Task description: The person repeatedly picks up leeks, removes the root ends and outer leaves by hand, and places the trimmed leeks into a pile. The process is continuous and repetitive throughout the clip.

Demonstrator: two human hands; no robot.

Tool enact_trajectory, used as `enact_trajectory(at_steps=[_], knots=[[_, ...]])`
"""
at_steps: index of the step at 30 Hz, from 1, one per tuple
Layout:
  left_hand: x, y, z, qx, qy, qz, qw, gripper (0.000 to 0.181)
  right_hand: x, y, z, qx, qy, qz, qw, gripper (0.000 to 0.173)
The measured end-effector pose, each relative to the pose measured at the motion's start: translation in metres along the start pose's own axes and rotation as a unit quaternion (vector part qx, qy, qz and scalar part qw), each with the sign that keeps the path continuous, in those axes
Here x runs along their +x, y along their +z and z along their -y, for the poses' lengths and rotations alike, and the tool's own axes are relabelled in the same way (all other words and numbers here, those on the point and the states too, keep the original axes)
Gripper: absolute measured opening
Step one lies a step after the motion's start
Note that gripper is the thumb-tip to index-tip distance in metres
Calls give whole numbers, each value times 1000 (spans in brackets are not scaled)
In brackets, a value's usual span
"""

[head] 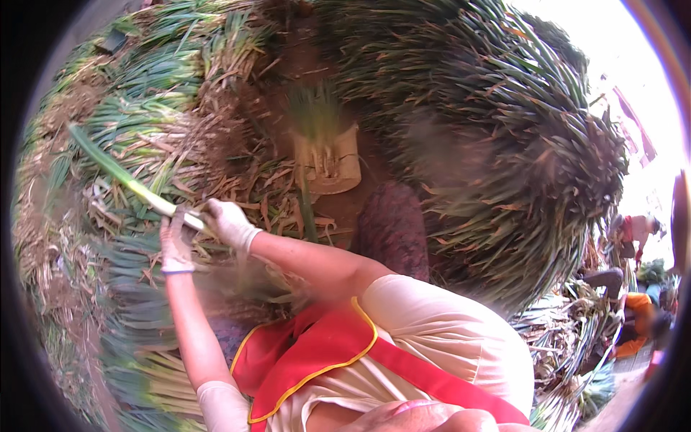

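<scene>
A long green onion or leek (139, 190), green at its upper left end and white at its lower right, lies across both gloved hands. My left hand (177, 237), in a soiled white glove, is closed around its pale stalk. Close beside it, at the white root end, my right hand (225, 218) has its fingers curled on the stalk; the fingertips are partly hidden. Below and around the hands lie loose leaves and peeled husks (275, 189).
A pale yellow container (329, 162) holds upright onions ahead. A large heap of green onions (486, 135) rises at the right. Rows of onions (156, 81) cover the left side. At the far right are a person in orange (637, 324) and another person (637, 229).
</scene>
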State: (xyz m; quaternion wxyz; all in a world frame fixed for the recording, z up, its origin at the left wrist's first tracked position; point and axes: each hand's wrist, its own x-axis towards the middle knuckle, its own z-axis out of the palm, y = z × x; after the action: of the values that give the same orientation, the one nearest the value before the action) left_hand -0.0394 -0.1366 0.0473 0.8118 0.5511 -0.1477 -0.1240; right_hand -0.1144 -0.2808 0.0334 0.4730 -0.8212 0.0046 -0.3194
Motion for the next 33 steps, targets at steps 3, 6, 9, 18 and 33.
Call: enact_trajectory(at_steps=[3,6,9,18,33], knots=[[4,-27,21,-215,-85,104,967,46,-12,-6,-10,-63,15,64,996,14],[7,-40,26,-209,-22,153,966,43,-47,-22,-37,-145,10,195,970,21],[-10,5,-12,-188,-8,-30,982,38,-96,-28,-99,-194,126,263,937,26],[-22,-40,-35,-208,46,-112,971,44,-80,-19,-107,-194,66,353,913,23],[-30,-17,-38,-245,49,-6,968,59,-13,31,28,427,302,260,812,17]])
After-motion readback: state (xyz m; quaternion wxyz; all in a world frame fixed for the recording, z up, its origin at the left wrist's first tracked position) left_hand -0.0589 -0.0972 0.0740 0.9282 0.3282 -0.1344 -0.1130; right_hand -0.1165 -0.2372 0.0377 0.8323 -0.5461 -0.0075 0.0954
